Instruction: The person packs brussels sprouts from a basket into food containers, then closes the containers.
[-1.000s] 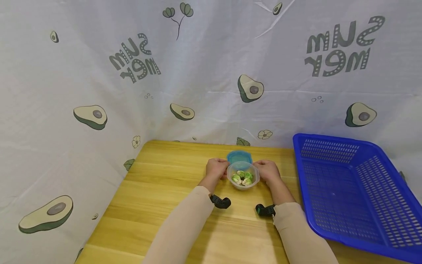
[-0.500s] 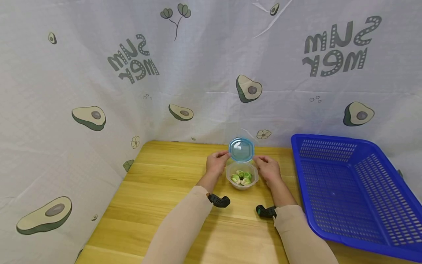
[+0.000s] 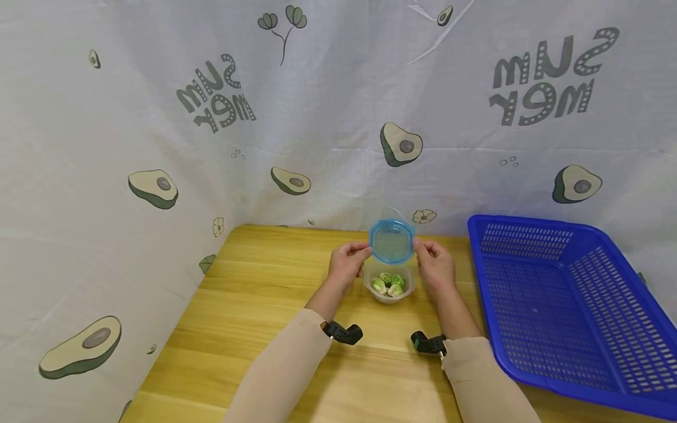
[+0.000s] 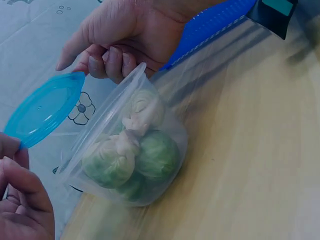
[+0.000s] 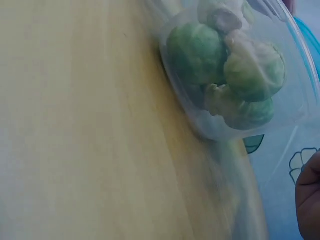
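A clear plastic container [image 3: 389, 298] stands on the table with several Brussels sprouts [image 3: 388, 284] inside, also seen through its wall in both wrist views. Above its back rim a translucent blue lid [image 3: 392, 242] is held up, tilted. My left hand [image 3: 346, 263] pinches the lid's left edge between thumb and fingers. At the opposite edge my right hand [image 3: 436, 264] pinches it as well, with the other fingers curled, as the left wrist view shows. In the right wrist view only a sliver of the blue lid [image 5: 309, 42] appears, at the upper right.
A large blue plastic basket [image 3: 534, 305] sits to the right of the right forearm. The wooden table [image 3: 254, 282] ends at a white curtain [image 3: 338, 117] printed with avocados, hung behind it and along the left.
Both hands have lifted the blue lid from behind the container's rim and tilted it. In the last half second it shifted slightly right, while the container stayed put.
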`<state>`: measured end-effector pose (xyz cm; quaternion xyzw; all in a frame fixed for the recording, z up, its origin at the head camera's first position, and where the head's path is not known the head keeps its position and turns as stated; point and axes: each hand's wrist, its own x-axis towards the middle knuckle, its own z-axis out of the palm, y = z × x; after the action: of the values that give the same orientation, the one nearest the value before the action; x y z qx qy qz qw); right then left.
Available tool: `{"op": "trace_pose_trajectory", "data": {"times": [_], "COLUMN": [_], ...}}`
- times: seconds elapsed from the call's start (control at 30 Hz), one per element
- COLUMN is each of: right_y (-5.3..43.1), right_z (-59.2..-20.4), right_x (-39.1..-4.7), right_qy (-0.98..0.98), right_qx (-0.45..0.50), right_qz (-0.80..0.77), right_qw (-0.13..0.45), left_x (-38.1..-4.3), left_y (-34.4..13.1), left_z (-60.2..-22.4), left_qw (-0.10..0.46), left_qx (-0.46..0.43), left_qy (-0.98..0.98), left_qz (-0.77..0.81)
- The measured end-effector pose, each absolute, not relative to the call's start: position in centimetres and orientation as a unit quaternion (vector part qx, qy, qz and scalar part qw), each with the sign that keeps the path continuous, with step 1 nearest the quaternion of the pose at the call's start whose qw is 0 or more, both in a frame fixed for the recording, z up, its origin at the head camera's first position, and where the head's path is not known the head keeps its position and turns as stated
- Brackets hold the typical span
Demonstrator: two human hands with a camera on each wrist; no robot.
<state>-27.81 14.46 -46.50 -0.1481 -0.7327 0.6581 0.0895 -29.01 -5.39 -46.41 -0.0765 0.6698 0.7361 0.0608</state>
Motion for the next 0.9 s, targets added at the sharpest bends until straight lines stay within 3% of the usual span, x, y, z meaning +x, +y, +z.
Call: {"op": "trace_pose_trajectory", "data": {"times": [0.3,0.47,0.9], "right_y": [15.1,15.2,14.8], "right_z": [-47.0,-47.2,-48.1], "right_x": [-26.0,-25.1,-24.2], "right_qy": [-0.817,-0.834,-0.789], "right_qx": [-0.116,-0.096,-0.106], "right_qz": [0.562,0.542,0.599], "right_qw": [0.060,0.040,-0.082], "left_x": [-26.6,-25.6,-25.5], "left_y": [-6.3,-6.9,-6.3], "left_z": [-46.9,-46.4,-47.5], "left_qw": [0.130,0.137,0.145], "left_qx": [-0.036,-0.021,-0.062], "left_qy": [0.689,0.726,0.740], "left_qz": [0.712,0.674,0.654]}}
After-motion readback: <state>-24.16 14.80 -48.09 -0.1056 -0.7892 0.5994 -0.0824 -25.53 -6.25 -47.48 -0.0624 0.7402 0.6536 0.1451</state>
